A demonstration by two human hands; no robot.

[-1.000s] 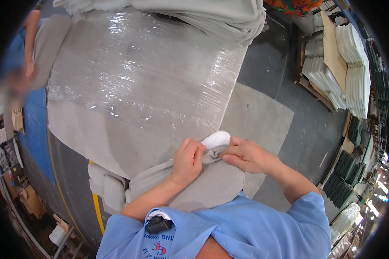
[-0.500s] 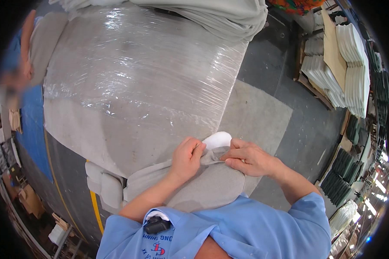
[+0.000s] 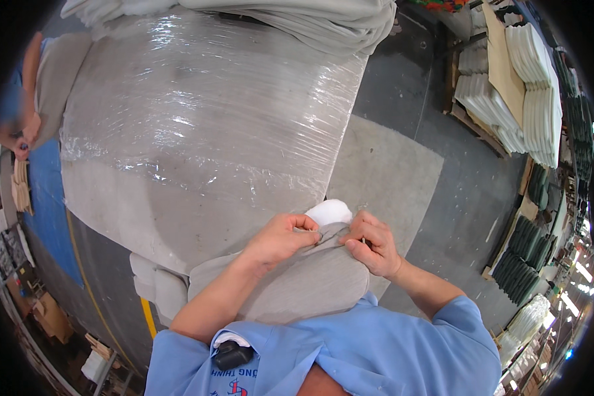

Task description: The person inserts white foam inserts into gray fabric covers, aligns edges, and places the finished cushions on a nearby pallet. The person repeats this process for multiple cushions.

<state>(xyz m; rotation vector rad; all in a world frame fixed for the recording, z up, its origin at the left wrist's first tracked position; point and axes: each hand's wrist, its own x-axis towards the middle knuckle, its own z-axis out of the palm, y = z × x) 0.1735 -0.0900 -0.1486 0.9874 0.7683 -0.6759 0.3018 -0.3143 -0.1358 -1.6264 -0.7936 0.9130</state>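
Observation:
My left hand (image 3: 280,239) and my right hand (image 3: 371,243) pinch the open edge of a grey fabric cover (image 3: 310,280) held against my chest. A white foam pad (image 3: 329,212) sticks out of that opening between the two hands. My left fingers grip the cover's edge just left of the pad, my right fingers grip it on the right. Most of the pad is hidden inside the cover.
A large grey bundle wrapped in clear plastic film (image 3: 198,125) fills the space in front of me. Stacks of white and grey pads on a pallet (image 3: 508,86) stand at the right. Another person (image 3: 26,125) works at the far left. Concrete floor (image 3: 402,171) lies between.
Both hands have shifted slightly along the cover's edge, and the cover sits a little higher around the white pad. The view has tilted a bit.

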